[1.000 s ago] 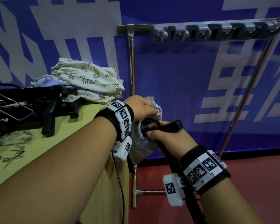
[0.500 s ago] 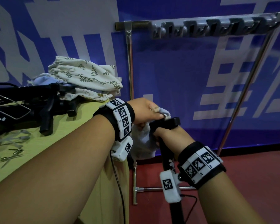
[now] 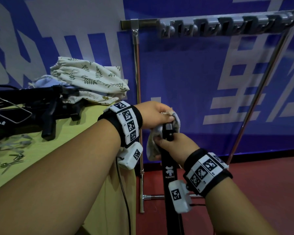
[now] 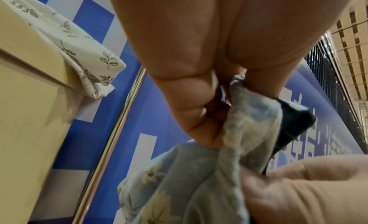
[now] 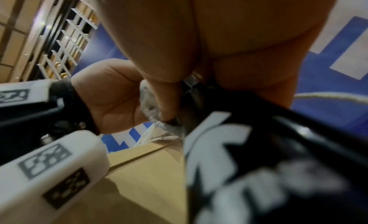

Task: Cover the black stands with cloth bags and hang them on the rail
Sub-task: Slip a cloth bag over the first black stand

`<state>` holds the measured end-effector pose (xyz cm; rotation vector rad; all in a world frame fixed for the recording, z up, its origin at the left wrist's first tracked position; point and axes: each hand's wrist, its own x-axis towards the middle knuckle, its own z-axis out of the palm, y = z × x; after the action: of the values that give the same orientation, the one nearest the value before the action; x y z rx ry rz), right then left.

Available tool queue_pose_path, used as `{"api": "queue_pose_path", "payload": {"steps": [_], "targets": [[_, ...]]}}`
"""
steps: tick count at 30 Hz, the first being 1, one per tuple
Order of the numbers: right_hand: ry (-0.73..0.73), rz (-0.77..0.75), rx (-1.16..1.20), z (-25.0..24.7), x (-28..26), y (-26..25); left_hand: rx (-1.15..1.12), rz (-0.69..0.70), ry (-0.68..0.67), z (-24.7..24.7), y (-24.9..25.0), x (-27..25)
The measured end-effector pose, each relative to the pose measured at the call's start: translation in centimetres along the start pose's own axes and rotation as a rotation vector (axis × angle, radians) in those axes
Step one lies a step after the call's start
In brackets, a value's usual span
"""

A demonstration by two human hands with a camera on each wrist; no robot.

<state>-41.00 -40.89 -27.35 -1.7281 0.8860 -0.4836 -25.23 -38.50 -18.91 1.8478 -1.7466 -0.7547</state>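
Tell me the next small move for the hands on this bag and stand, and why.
Probably: draw the bag's mouth down over the stand's top. The left hand pinches the blue-grey cloth bag at its edge, the right hand grips the black stand just below its head, and that head still shows bare above the bunched cloth, so the stand is not yet covered.

Your head view is evenly lit but dim, with muted colour. The rail (image 3: 227, 22) bows near the top right corner from wide-angle distortion and smears softly there. A faint pale glare sits on the blue backdrop (image 3: 185, 73) behind the table's far edge. Your left wrist view is soft, the left hand (image 4: 199, 70) blurred by closeness. Your right wrist view is worst: the black stand (image 5: 259, 164) is a defocused smear, its white print unreadable.
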Motion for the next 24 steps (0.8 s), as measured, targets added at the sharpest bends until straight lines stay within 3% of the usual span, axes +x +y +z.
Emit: {"api": "queue_pose_path", "payload": {"steps": [4, 7, 11, 15, 21, 24], "targets": [[0.075, 0.063, -0.001, -0.1, 0.2, 0.2, -0.119, -0.063, -0.076, -0.4, 0.3, -0.1], [0.100, 0.089, 0.011, -0.2, 0.3, 0.3, 0.041, -0.025, -0.068, -0.7, 0.8, -0.6], [0.079, 0.030, 0.098, -0.1, 0.2, 0.0, 0.278, 0.036, 0.156, -1.0, 0.8, -0.4], [-0.030, -0.014, 0.278, 0.1, 0.5, -0.2, 0.225, 0.063, 0.382, -2.3, 0.1, -0.1], [-0.103, -0.094, 0.235, 1.0, 0.4, -0.6, 0.292, -0.011, 0.603, -2.9, -0.6, 0.5], [-0.140, -0.113, 0.385, 1.0, -0.2, -1.2, 0.412, -0.077, 0.618, -3.4, -0.5, 0.5]]}}
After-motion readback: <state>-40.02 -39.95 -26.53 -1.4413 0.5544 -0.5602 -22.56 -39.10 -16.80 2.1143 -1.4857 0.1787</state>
